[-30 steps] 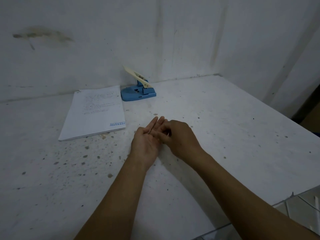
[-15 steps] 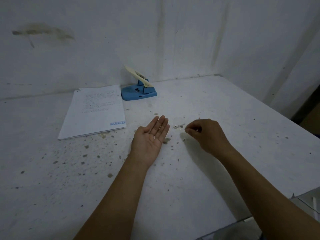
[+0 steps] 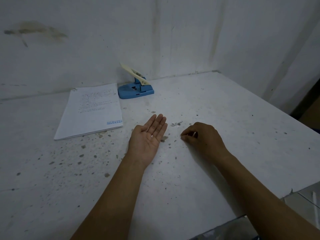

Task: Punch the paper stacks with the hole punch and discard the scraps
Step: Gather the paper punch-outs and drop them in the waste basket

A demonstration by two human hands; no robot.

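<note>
- The blue plastic hole punch with its cream lever tilted up sits at the bench's 12 o'clock, close to the back wall.
- Just beside the punch at its 9 o'clock lies the white printed paper stack, flat, with a blue "REJECTED" stamp at its near right corner.
- The left hand rests palm up, spread flat, in the middle of the speckled white bench, and one tiny white paper scrap lies in the palm.
- The right hand, at 3 o'clock from the left and apart from it, is knuckles up with fingers curled and fingertips pinched together down at the bench surface; whether they grip a scrap, I cannot tell.
- A small cluster of pale loose scraps lies on the bench between the two hands, toward 12 o'clock from the right fingertips.
- Grey and brown specks dot the bench all around both forearms.
</note>
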